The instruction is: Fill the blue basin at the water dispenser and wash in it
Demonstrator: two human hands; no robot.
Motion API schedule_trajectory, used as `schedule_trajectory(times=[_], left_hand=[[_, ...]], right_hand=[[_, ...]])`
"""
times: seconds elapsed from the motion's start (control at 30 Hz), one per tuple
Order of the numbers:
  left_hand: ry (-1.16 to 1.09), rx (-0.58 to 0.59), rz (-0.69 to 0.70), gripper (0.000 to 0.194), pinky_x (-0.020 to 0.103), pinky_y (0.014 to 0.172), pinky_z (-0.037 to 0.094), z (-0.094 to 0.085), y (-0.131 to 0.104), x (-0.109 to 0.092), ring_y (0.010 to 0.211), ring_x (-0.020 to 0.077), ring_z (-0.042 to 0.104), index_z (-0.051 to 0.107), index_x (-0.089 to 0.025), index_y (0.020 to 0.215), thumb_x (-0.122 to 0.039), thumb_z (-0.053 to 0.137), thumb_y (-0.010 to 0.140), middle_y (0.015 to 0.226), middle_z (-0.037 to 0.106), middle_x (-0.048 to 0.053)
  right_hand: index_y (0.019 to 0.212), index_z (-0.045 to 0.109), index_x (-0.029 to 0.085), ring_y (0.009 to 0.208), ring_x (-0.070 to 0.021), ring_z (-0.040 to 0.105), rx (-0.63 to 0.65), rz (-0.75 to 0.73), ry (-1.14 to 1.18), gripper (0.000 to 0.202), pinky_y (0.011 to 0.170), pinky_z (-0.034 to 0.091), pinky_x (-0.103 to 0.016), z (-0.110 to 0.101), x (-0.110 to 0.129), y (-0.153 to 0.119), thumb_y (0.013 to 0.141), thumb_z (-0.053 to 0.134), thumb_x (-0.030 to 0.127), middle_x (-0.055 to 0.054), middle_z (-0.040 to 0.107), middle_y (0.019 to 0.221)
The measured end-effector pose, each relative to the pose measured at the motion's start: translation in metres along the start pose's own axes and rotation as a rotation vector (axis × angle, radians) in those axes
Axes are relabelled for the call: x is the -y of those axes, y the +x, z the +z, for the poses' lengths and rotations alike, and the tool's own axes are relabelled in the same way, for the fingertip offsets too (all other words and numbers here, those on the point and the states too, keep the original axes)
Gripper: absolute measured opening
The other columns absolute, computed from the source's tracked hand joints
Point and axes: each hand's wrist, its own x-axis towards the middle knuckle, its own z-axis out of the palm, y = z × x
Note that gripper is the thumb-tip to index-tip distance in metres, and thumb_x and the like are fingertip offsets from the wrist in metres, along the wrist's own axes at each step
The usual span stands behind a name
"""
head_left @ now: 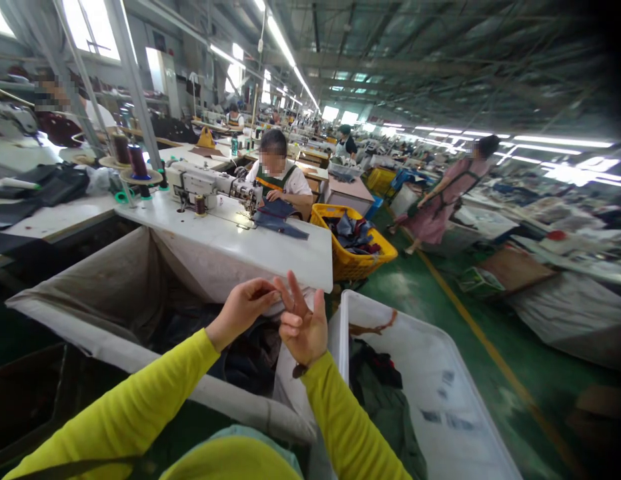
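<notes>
My left hand is raised in front of me, thumb and fingertips pinched together. Its fingertips meet the fingers of my right hand, and anything between them is too small to make out. My right hand has its palm turned towards me, some fingers stretched up and apart, others bent. Below both hands is a cloth-sided bin with dark garments inside. Beside my right forearm stands a white plastic tub holding dark green fabric.
Ahead is a white sewing table with a sewing machine, where a seated person works on dark blue cloth. A yellow basket of fabric stands at its right. Another person is in the green aisle. Thread cones stand left.
</notes>
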Motion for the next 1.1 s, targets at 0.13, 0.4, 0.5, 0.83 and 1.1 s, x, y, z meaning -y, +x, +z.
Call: schedule_trajectory(times=[0.13, 0.4, 0.5, 0.83, 1.1], left_hand=[[0.269, -0.027, 0.228, 0.015, 0.022, 0.064, 0.038, 0.002, 0.004, -0.005, 0.070, 0.0109, 0.051, 0.059, -0.015, 0.077, -0.028, 0.054, 0.082, 0.073, 0.057, 0.001], [0.117, -0.054, 0.203, 0.016, 0.021, 0.058, 0.033, 0.017, 0.007, 0.000, 0.063, 0.0088, 0.040, 0.051, -0.016, 0.074, -0.029, 0.052, 0.083, 0.067, 0.044, -0.003], [-0.045, -0.008, 0.056, 0.022, 0.021, 0.054, 0.032, 0.022, 0.007, 0.002, 0.059, 0.0082, 0.037, 0.048, -0.016, 0.071, -0.035, 0.053, 0.082, 0.063, 0.040, -0.005], [-0.156, 0.053, -0.032, 0.026, 0.022, 0.066, 0.041, 0.030, 0.012, -0.006, 0.073, 0.0125, 0.054, 0.064, -0.013, 0.083, -0.037, 0.063, 0.074, 0.078, 0.063, 0.003], [-0.147, -0.005, -0.065, 0.026, 0.023, 0.069, 0.044, 0.032, 0.013, -0.008, 0.074, 0.0145, 0.059, 0.069, -0.014, 0.083, -0.037, 0.065, 0.072, 0.081, 0.069, 0.005]], right_hand=[[0.130, 0.042, 0.033, 0.049, 0.0001, 0.041, 0.018, 0.000, 0.038, 0.059, 0.040, 0.042, -0.012, 0.001, 0.006, -0.001, 0.085, 0.022, 0.065, -0.004, 0.033, 0.146], [0.131, 0.040, 0.030, 0.050, 0.0017, 0.043, 0.048, -0.077, 0.112, 0.055, 0.041, 0.043, -0.008, 0.004, 0.020, -0.005, 0.087, 0.026, 0.060, -0.006, 0.038, 0.143], [0.131, 0.040, 0.031, 0.049, 0.0011, 0.042, 0.059, -0.094, 0.087, 0.053, 0.039, 0.042, -0.009, 0.004, 0.025, -0.006, 0.087, 0.030, 0.059, -0.006, 0.040, 0.142], [0.134, 0.036, 0.030, 0.051, 0.0003, 0.045, 0.110, -0.078, 0.132, 0.057, 0.042, 0.044, -0.009, 0.004, 0.029, -0.004, 0.087, 0.026, 0.061, -0.007, 0.045, 0.138], [0.128, 0.044, 0.034, 0.050, -0.0020, 0.044, 0.031, -0.095, -0.086, 0.057, 0.041, 0.042, -0.016, 0.007, 0.032, -0.004, 0.084, 0.024, 0.065, -0.005, 0.041, 0.142]])
